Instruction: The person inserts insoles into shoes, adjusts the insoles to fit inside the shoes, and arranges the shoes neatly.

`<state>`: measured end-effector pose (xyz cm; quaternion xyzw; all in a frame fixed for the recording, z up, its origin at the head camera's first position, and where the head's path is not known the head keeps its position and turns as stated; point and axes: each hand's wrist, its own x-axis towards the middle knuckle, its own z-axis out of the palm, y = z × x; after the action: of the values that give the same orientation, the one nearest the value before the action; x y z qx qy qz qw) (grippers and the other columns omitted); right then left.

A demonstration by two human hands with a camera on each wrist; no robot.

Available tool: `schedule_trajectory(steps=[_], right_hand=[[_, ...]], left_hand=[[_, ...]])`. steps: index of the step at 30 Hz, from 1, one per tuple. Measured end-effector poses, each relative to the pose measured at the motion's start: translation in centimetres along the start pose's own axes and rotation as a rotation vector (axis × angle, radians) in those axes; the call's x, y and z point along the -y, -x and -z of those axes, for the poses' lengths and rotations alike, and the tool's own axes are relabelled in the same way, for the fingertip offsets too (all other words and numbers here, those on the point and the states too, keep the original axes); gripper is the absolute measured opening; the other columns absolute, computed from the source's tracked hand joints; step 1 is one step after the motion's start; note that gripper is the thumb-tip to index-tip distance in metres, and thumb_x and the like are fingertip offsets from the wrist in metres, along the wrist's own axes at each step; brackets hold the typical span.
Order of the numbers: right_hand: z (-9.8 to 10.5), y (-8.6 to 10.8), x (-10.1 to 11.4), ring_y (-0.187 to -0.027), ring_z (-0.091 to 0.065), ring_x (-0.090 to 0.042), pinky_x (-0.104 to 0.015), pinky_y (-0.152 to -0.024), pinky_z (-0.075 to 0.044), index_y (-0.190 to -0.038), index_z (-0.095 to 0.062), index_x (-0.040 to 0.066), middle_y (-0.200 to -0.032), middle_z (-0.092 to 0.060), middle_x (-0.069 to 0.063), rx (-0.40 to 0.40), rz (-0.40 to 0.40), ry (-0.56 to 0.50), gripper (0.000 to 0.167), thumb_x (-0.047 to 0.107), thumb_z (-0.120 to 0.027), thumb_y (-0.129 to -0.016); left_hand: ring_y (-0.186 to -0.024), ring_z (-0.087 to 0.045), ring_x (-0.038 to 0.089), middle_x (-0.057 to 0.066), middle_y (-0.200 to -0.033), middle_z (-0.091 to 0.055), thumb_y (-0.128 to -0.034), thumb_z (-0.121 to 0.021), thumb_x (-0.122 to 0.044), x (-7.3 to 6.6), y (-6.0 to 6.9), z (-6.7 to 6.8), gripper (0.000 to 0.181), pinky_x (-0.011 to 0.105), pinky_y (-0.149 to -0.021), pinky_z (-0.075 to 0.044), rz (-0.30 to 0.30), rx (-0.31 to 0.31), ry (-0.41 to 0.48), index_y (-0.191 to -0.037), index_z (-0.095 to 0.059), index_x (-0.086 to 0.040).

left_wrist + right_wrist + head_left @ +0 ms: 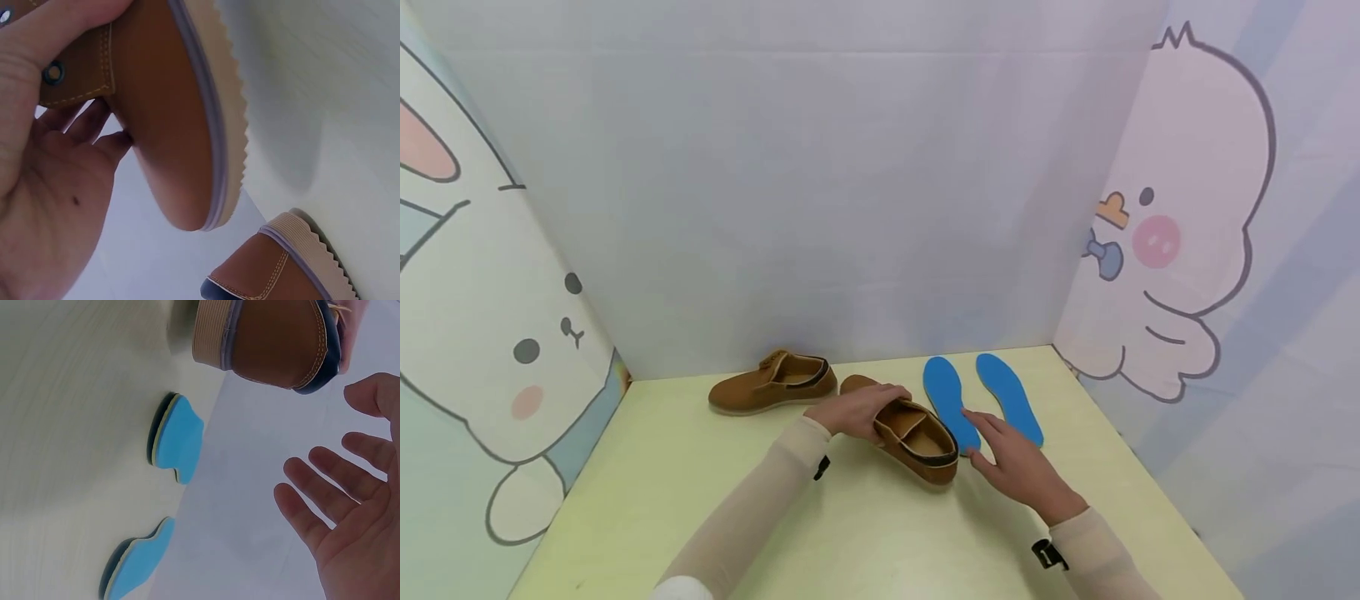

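A brown lace-up shoe [925, 468] with a dark collar is gripped by my left hand [859, 410] around its tongue and lace area. The left wrist view shows the thumb on top of the tongue [81, 65], with the shoe's sole apart from its shadow. My right hand [1021, 467] hovers near the shoe's heel [269, 344], fingers spread and holding nothing. Beside and partly beneath that hand in the head view lies a blue insole [942, 385]. A second blue insole [1006, 390] lies to its right.
Another brown shoe [748, 393] stands on the pale yellow table [647, 500] at the back left. A grey-white curtain wall [850, 208] rises behind the table. Panels with a cartoon rabbit [482, 333] and a cartoon chick [1195, 183] flank the sides.
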<state>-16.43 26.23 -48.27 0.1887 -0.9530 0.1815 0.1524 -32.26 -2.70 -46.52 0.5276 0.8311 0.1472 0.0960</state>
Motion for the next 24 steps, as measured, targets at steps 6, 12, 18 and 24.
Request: schedule_trajectory(steps=[6,12,18,24], right_hand=[[0.0,0.6,-0.2,-0.12,-0.062,-0.029,-0.047,-0.089,-0.056,-0.152,-0.047,0.013,-0.14,-0.057,-0.009,-0.024,0.016,-0.009,0.065,0.022,-0.074,-0.094],[0.1,0.9,-0.5,-0.118,-0.062,-0.028,-0.046,-0.088,-0.057,-0.151,-0.049,0.013,-0.137,-0.059,-0.008,-0.042,0.02,-0.003,0.064,0.022,-0.075,-0.094],[-0.2,0.9,-0.5,-0.118,-0.062,-0.028,-0.048,-0.09,-0.056,-0.15,-0.051,0.012,-0.135,-0.06,-0.009,-0.046,0.032,-0.012,0.063,0.019,-0.077,-0.093],[-0.9,1.0,-0.4,-0.115,-0.064,-0.025,-0.045,-0.089,-0.057,-0.148,-0.053,0.011,-0.136,-0.06,-0.007,-0.021,0.023,-0.012,0.059,0.018,-0.076,-0.093]], left_hand=[[-0.128,-0.051,0.015,-0.001,-0.14,-0.053,-0.0751,-0.093,-0.015,0.6,-0.9,-0.2,0.087,0.033,-0.107,-0.044,0.013,0.07,-0.002,-0.146,-0.042,-0.018],[-0.129,-0.051,0.016,-0.001,-0.139,-0.054,-0.0741,-0.092,-0.008,0.9,-1.7,-0.1,0.087,0.034,-0.108,-0.044,0.013,0.098,0.005,-0.145,-0.042,-0.017],[-0.129,-0.051,0.013,-0.004,-0.138,-0.054,-0.0744,-0.092,-0.007,1.6,-2.0,-0.5,0.085,0.031,-0.108,-0.043,0.032,0.114,0.002,-0.143,-0.043,-0.022],[-0.129,-0.051,0.014,-0.004,-0.139,-0.054,-0.0744,-0.092,-0.009,1.9,-2.1,-0.8,0.088,0.032,-0.107,-0.044,0.045,0.109,-0.001,-0.145,-0.041,-0.022]])
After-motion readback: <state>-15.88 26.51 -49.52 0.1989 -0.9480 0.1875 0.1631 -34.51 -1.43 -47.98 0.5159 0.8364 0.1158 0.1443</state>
